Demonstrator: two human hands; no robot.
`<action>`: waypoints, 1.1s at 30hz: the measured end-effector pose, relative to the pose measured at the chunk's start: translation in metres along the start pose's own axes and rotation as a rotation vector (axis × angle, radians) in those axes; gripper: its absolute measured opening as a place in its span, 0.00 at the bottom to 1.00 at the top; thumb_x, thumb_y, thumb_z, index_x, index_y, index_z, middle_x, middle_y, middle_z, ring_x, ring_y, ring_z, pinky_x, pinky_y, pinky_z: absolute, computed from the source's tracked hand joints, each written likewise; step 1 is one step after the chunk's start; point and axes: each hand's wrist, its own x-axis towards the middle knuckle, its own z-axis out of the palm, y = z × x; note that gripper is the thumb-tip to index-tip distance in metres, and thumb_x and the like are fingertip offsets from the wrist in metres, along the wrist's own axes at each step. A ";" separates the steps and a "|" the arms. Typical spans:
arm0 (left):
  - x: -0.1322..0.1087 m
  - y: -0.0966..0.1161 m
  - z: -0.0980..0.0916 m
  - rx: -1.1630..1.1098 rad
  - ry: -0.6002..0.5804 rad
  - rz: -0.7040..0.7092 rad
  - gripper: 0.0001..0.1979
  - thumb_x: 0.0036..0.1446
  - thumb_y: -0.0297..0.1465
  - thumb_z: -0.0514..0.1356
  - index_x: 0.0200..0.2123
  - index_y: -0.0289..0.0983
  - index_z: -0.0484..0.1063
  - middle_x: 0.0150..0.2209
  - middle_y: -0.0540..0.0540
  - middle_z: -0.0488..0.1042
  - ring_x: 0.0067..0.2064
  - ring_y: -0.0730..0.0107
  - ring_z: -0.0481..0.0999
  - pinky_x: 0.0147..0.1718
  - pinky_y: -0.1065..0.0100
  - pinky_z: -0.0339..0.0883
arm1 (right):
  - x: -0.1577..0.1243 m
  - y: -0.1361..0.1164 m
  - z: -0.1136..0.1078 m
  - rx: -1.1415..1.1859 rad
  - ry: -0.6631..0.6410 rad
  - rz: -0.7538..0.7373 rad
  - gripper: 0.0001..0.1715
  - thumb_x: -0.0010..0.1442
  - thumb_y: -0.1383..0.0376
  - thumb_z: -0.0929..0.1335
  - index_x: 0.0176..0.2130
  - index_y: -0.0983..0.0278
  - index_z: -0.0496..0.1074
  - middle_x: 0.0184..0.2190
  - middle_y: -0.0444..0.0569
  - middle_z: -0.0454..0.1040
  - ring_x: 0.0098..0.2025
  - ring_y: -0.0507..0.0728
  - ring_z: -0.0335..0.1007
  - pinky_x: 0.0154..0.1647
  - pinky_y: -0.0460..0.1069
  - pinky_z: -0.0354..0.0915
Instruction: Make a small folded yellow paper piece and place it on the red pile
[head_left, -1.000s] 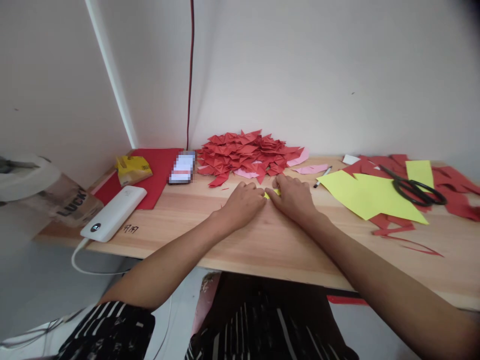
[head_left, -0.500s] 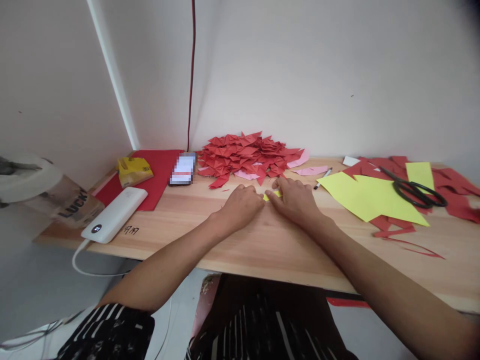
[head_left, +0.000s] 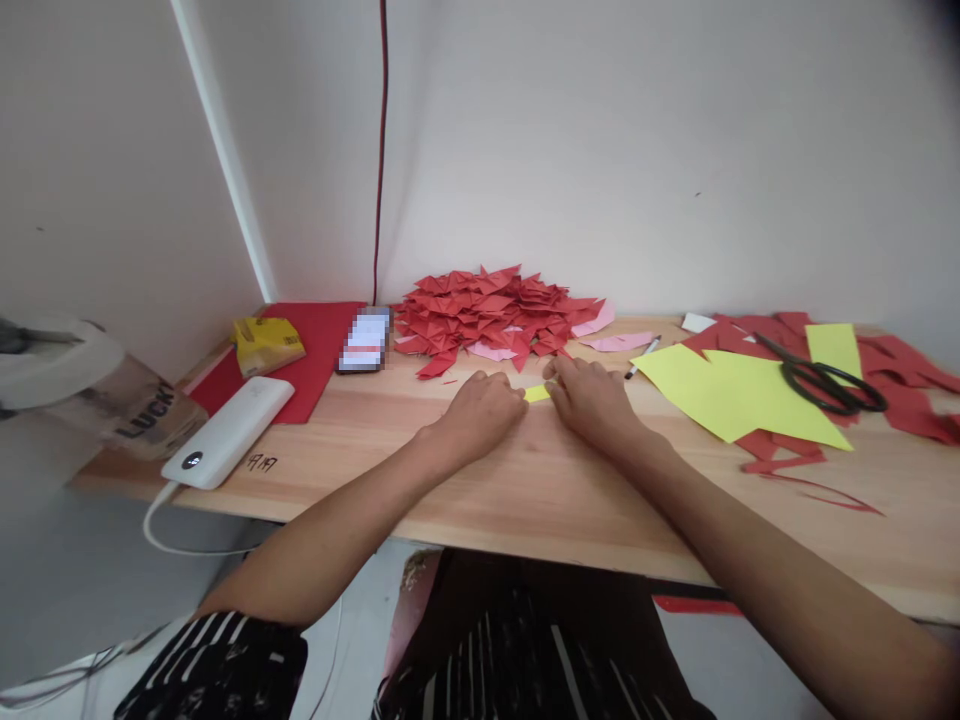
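We see a small, bright yellow paper strip low over the wooden tabletop, between our left hand and right hand. Its visible part is narrow and slanted, the right end slightly farther from us; our fingers hide both ends, so we cannot tell its full length.

I've got the left hand and right hand low at the wooden surface on my head cam, fingers on either end of a little yellow strip. Right behind them there's a big messy heap of folded red paper, and off to the right I can see black scissors lying partly over a bigger yellow sheet.
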 end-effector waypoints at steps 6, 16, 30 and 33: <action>0.001 0.000 0.002 -0.003 0.005 0.011 0.14 0.64 0.26 0.51 0.33 0.33 0.77 0.32 0.40 0.75 0.39 0.60 0.73 0.35 0.62 0.58 | 0.001 -0.004 0.003 -0.021 0.058 -0.011 0.20 0.62 0.51 0.61 0.44 0.63 0.67 0.42 0.58 0.74 0.45 0.69 0.67 0.43 0.59 0.55; 0.001 -0.001 0.002 -0.006 0.021 0.009 0.16 0.65 0.26 0.49 0.34 0.33 0.77 0.31 0.39 0.76 0.36 0.62 0.73 0.34 0.63 0.58 | 0.002 0.000 0.001 -0.066 -0.004 -0.008 0.15 0.66 0.63 0.55 0.45 0.63 0.67 0.43 0.59 0.74 0.44 0.68 0.68 0.41 0.59 0.56; 0.001 -0.002 0.003 -0.020 0.030 0.009 0.16 0.64 0.25 0.49 0.34 0.32 0.77 0.31 0.39 0.75 0.36 0.62 0.73 0.34 0.63 0.59 | 0.005 -0.009 -0.002 -0.124 -0.015 0.050 0.13 0.66 0.62 0.57 0.42 0.64 0.67 0.43 0.58 0.75 0.44 0.67 0.68 0.41 0.57 0.54; 0.001 -0.002 0.001 -0.025 0.027 0.013 0.15 0.64 0.25 0.50 0.33 0.33 0.77 0.31 0.40 0.75 0.35 0.64 0.72 0.34 0.63 0.59 | 0.004 -0.009 -0.001 -0.092 -0.001 0.052 0.15 0.67 0.58 0.56 0.42 0.63 0.66 0.42 0.57 0.75 0.44 0.67 0.68 0.42 0.58 0.54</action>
